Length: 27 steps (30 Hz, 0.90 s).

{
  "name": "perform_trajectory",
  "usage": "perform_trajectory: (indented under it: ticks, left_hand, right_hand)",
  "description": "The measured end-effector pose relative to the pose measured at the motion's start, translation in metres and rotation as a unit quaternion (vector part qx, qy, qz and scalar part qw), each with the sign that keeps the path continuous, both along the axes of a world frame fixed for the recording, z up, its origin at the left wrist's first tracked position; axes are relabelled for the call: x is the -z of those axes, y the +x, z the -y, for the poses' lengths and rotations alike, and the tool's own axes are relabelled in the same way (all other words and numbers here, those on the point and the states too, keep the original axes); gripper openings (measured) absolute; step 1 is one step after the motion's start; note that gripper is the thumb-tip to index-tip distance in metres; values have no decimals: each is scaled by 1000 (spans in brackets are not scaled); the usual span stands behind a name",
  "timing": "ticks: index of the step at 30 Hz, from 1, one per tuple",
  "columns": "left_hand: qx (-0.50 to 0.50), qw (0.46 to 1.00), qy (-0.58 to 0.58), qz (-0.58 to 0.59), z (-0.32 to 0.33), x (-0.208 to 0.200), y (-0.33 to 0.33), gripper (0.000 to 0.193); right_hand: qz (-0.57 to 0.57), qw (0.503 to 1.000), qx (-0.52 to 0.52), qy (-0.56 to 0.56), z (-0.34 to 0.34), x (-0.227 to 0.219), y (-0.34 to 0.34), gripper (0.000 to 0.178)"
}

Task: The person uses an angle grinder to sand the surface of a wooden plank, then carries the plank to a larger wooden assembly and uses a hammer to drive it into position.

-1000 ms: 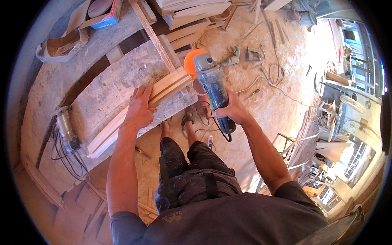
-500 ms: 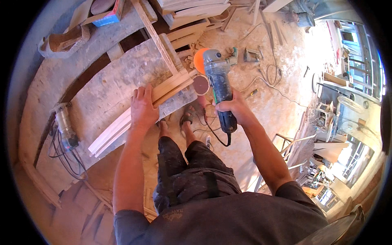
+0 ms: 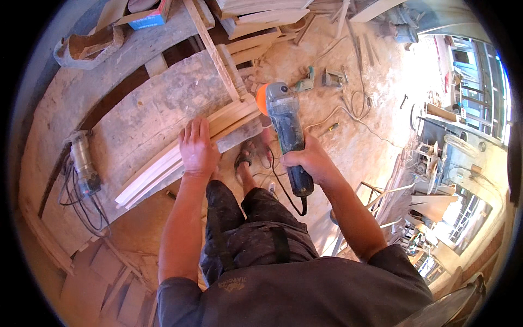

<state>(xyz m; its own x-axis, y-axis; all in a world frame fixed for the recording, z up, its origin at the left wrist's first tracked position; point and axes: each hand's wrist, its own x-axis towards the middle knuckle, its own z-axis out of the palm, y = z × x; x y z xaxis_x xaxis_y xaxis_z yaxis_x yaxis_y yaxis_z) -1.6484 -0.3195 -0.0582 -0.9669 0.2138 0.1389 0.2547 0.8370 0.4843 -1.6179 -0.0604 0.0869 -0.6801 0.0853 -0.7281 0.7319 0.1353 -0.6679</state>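
Observation:
My right hand (image 3: 312,160) is wrapped around the dark body of an angle grinder (image 3: 285,121), whose grey head has an orange disc (image 3: 262,99) on it. The disc's edge is at the right end of a bundle of pale, slightly curved wooden strips (image 3: 155,173); whether it touches them I cannot tell. The strips lie along the near edge of a worn workbench (image 3: 147,117). Over their middle, my left hand (image 3: 198,147) grips them, its fingers on the far side. The grinder's cord hangs down from its rear end.
Another power tool (image 3: 86,163) with coiled cord lies at the bench's left. A thin wooden bar (image 3: 211,49) meets the strips near their right end. Stacked boards (image 3: 267,22) stand behind. Cords, a green tool (image 3: 306,80) and a screwdriver (image 3: 332,127) lie on the dusty floor.
My right hand has shifted left and slightly down, bringing the grinder's head to the strips' end. The round brown sanding disc seen beside it before is now out of sight. My left hand has moved slightly.

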Motion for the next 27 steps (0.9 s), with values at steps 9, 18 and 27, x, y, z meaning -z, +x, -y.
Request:
perform_trajectory:
  ticks: [9,18,27]
  left_hand:
    - [-4,1000,-2,3,1,2,0,57]
    - [3,996,-26,88,3,-11,-8,57]
    - [70,962,73,254,45,-14,-56,36]
  right_hand:
    - [-8,999,28,-22,1,2,23,52]
    - [-7,993,110,-39,-10,2,35,52]
    - [-34,991,122,-48,-18,6,51,56]
